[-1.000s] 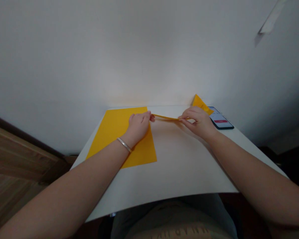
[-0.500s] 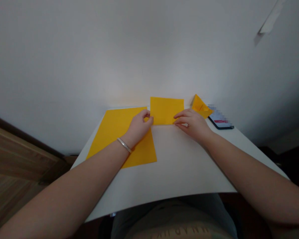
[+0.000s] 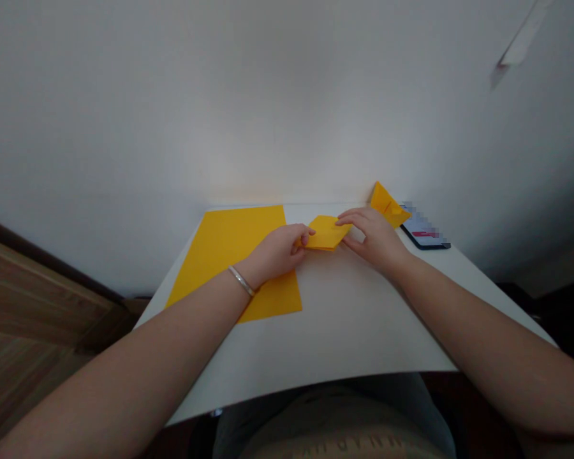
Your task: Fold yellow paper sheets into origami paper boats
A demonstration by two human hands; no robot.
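Observation:
Between my hands is a small piece of folded yellow paper (image 3: 324, 233), tilted just above the white table, its near edge showing layers. My left hand (image 3: 283, 247) pinches its left side, thumb below and fingers on top. At the right corner my right hand (image 3: 370, 237) grips it, with the fingertips over the upper face and the thumb underneath. A large yellow sheet (image 3: 224, 245) lies flat on the left, partly covered by my left hand and forearm. Behind my right hand stands a folded yellow paper shape (image 3: 387, 207) with a pointed top.
A phone (image 3: 425, 231) with its screen lit lies at the right, close to the folded shape. The white table (image 3: 354, 325) meets a pale wall (image 3: 287, 115) at its far edge. Wooden furniture (image 3: 33, 306) stands at the left.
The small paper was a rectangle facing me; now it is tipped down flatter, with slanted corners. My left hand has moved right, closer to my right hand.

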